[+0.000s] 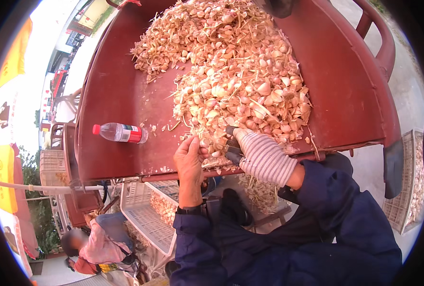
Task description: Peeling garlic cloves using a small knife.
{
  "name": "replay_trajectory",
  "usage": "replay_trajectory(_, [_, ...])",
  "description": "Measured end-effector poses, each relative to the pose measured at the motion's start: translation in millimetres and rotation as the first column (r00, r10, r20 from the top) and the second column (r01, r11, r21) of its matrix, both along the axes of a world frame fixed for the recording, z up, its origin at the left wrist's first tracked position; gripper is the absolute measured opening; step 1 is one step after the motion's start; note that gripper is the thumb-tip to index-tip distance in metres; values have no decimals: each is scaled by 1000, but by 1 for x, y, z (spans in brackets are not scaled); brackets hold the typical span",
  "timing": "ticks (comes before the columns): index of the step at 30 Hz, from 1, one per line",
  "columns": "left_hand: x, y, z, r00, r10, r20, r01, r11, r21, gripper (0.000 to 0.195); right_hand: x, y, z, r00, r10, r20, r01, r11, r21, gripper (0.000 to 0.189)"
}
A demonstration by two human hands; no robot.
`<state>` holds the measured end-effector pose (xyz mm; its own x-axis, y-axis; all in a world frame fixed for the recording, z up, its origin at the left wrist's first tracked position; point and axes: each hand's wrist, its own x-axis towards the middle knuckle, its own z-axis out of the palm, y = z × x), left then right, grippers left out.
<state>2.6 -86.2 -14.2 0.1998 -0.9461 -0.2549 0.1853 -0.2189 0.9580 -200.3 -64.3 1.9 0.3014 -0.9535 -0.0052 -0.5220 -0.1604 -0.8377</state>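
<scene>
A large heap of garlic cloves [229, 85] with dry skins and stalks lies in a red metal trough [111, 85]. At the heap's near edge my bare left hand [191, 153] has thumb and forefinger pinched together; a small pale piece, apparently a garlic clove, shows beside its fingertips. Just to the right, my right hand [262, 153] wears a striped knit glove and is closed on a dark tool [234, 154], whose kind I cannot make out. Black covers the tip of the glove's thumb or finger. Both hands are close together but apart, above the trough's front edge.
A plastic bottle [120, 133] lies in the trough at left. Below stands a white plastic crate [144, 211] holding garlic; another crate [407, 186] is at far right. Stalks [260, 193] lie beneath the trough. A person in pink [102, 243] sits at lower left.
</scene>
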Motion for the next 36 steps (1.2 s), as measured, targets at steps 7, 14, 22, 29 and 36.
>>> replay_trajectory(7, [-22,7,2,975,-219,-44,219,976,-4,19,7,-16,-19,1000,18,1,-18,1000,-24,37])
replay_trajectory(14, [-17,4,-13,979,10,-201,9,995,95,35,11,-17,-44,972,-145,183,157,986,-52,34])
replay_trajectory(22, [-38,26,-7,814,-7,581,107,984,-139,30,16,-25,-45,691,-316,650,57,920,387,17])
replay_trajectory(29, [-33,22,-28,718,-219,661,380,919,-109,40,5,-21,-5,592,-495,636,-100,738,667,21])
replay_trajectory(36, [-47,26,-8,860,-335,384,394,915,-84,36,2,-21,-13,436,-480,761,-237,755,612,23])
